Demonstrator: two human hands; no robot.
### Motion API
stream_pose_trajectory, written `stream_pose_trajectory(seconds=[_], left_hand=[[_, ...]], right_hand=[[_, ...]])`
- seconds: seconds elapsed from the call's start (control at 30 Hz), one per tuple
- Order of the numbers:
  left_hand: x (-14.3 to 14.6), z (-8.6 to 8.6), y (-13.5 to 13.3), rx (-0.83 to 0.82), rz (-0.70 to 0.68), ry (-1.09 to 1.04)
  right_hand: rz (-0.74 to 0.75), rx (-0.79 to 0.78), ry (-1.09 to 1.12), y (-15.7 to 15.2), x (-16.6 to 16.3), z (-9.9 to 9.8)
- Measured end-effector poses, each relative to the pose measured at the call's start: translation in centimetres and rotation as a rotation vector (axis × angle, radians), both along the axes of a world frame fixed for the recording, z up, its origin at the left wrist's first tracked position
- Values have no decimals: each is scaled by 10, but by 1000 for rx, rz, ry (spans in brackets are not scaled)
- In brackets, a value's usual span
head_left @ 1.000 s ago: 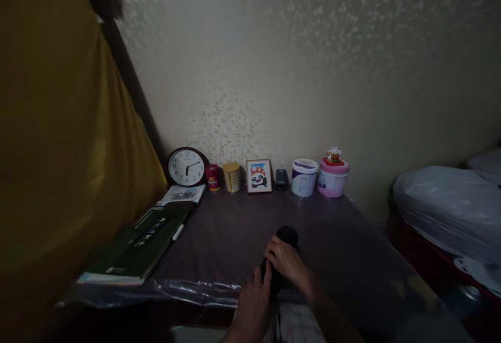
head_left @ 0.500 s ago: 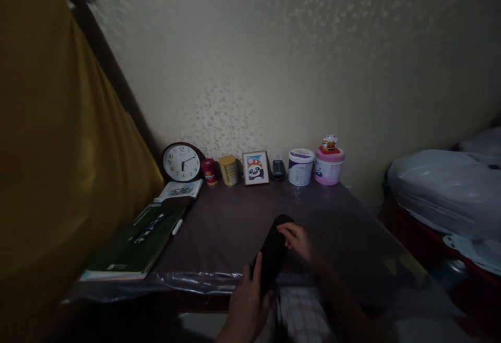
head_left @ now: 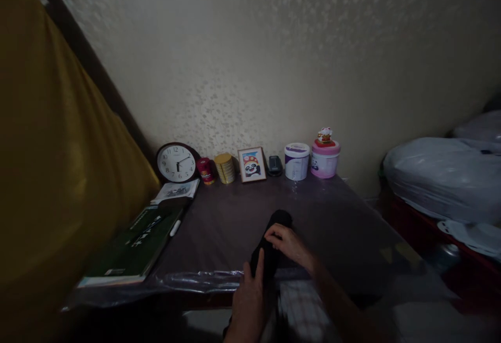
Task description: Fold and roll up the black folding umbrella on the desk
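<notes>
A long black object with a rounded far end (head_left: 281, 219) lies tilted over the table's front edge; in the dim light I cannot make out its kind. My left hand (head_left: 249, 296) grips its near end, the index finger stretched along its side. Over its upper middle, my right hand (head_left: 287, 241) has thumb and forefinger pinched together against the black surface. Whatever sits between those fingertips is too small and dark to see. Part of the near end is hidden behind my left hand.
On the left lie a green book (head_left: 131, 244) and a white marker (head_left: 175, 228). Along the wall stand a clock (head_left: 177, 163), a red can (head_left: 205, 170), a yellow tin (head_left: 224, 168), a panda picture frame (head_left: 252, 165), a white tub (head_left: 296, 162) and a pink tub (head_left: 325, 160).
My right hand has slid down along the black object, toward my left hand, with its fingers still pinched. My left hand keeps its grip. The camera view has shifted slightly.
</notes>
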State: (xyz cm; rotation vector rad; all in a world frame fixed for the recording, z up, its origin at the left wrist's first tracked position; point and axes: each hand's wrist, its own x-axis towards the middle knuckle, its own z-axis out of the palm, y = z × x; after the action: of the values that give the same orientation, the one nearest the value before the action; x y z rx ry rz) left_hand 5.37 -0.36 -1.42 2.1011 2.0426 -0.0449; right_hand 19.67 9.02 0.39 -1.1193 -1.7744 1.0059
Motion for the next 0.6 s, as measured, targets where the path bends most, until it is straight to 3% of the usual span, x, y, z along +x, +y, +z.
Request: stream_pose_trajectory(seconds=[0.1,0.3,0.4,0.6], left_hand=[[-3,1,3,-15,-1,-13],[-11,6,5,-39,-14,-186],[-17,8,6,-44,-1,-298],[-29,7,13,-59,14,-441]], right_hand=[[-2,-126,149,-1,16,-1],[-193,-140,170,-8,51,-13],[-264,-147,173,-8,54,-23],[-228,-99,47,-10,46,-28]])
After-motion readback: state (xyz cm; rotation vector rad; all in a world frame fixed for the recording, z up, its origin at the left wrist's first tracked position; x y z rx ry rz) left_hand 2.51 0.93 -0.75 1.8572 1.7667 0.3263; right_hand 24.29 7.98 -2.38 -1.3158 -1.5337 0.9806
